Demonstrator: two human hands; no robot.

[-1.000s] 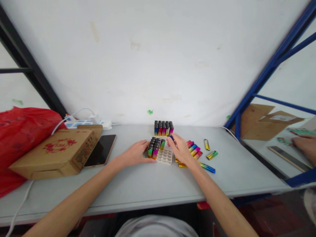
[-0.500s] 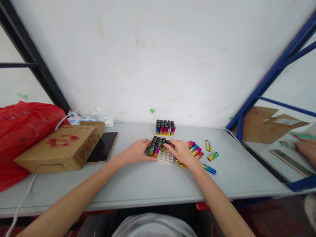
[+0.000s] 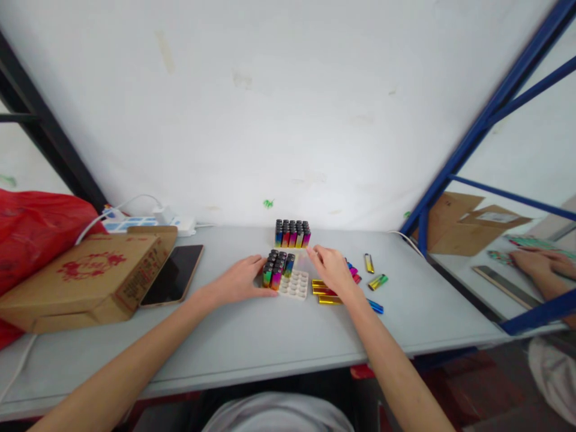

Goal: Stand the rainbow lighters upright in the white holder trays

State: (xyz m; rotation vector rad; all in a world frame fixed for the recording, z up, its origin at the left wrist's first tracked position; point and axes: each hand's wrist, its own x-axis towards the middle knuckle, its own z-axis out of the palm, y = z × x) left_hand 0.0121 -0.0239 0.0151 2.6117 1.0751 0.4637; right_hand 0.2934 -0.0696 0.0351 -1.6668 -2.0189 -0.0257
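My left hand (image 3: 238,280) grips the left side of a white tray (image 3: 294,285) with round-cornered slots, thumb along its front edge and fingers behind. Several upright lighters (image 3: 273,270) with black tops and rainbow bodies fill the tray's left part. A blue-green lighter (image 3: 289,266) stands at the back, beside them. The slots at the front right show bare. My right hand (image 3: 333,270) hovers just right of the tray, fingers partly spread, with no lighter visible in it. Beneath and beside it lie loose lighters (image 3: 328,300), gold, red and blue, partly hidden by the hand.
A full block of upright lighters (image 3: 292,234) stands near the wall. Two loose lighters (image 3: 378,282) lie to the right. On the left are a phone (image 3: 173,273), a cardboard box (image 3: 85,276) and a red bag (image 3: 45,222). Another person's hands (image 3: 535,261) show beyond the blue frame.
My right hand has let go of a lighter in the tray and moved away from it, up and right. My left hand stays at the tray. The view has shifted a little to the right.
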